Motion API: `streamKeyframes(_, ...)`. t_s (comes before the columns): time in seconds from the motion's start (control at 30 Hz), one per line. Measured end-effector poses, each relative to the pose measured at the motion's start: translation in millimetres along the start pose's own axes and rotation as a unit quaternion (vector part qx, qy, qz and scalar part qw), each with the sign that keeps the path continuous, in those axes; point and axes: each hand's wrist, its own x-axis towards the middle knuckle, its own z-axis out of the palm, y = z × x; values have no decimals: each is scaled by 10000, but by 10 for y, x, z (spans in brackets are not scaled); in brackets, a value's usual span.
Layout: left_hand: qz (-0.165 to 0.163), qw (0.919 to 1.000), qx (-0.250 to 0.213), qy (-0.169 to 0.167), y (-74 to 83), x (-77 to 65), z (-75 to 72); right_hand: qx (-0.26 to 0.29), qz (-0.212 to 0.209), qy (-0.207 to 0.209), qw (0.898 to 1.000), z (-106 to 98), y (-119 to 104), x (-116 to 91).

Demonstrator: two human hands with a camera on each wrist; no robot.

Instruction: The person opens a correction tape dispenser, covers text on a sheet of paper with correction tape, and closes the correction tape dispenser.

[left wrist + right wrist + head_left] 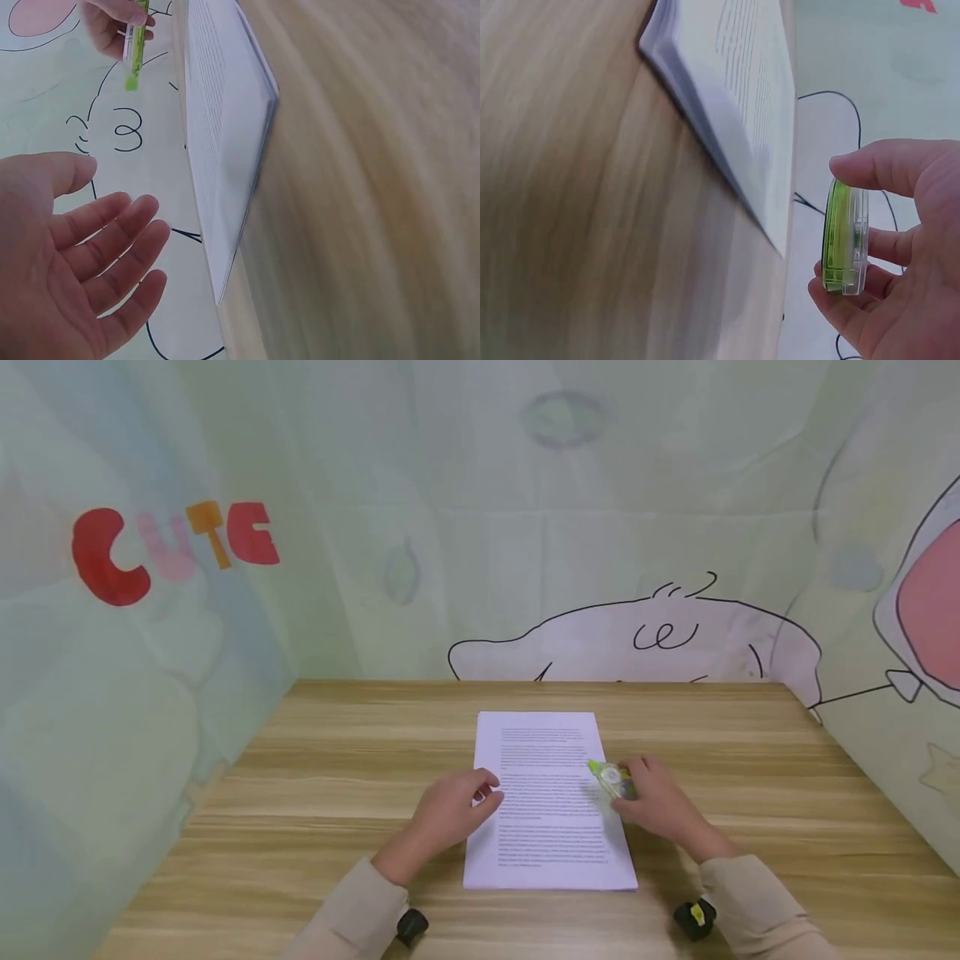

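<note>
A stack of printed paper (543, 810) lies on the wooden table, its thickness showing along the edge in both wrist views. My right hand (660, 802) holds a green and clear correction tape dispenser (615, 777) between thumb and fingers, above the right edge of the stack. In the right wrist view the dispenser (844, 238) stands on edge, with the thumb at one end and fingertips at the other. My left hand (456, 806) hovers by the left edge of the stack. Its fingers (112, 251) are loosely bent and hold nothing.
The wooden table (337, 760) reaches back to a printed cloth backdrop (360, 568) with cartoon drawings, which also hangs on both sides. A black wrist device (412, 927) sits by the left sleeve, and another black device (695, 918) by the right.
</note>
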Motion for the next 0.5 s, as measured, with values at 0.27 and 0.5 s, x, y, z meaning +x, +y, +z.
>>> streamKeyframes(0.27, 136, 9998, -126, -80, 53, 33, 70, -17, -203, 29, 9998, 47, -121, -8)
streamKeyframes(0.5, 196, 9994, -245, -115, 107, 96, 97, 152, -344, -69, 9993, 88, -222, -25)
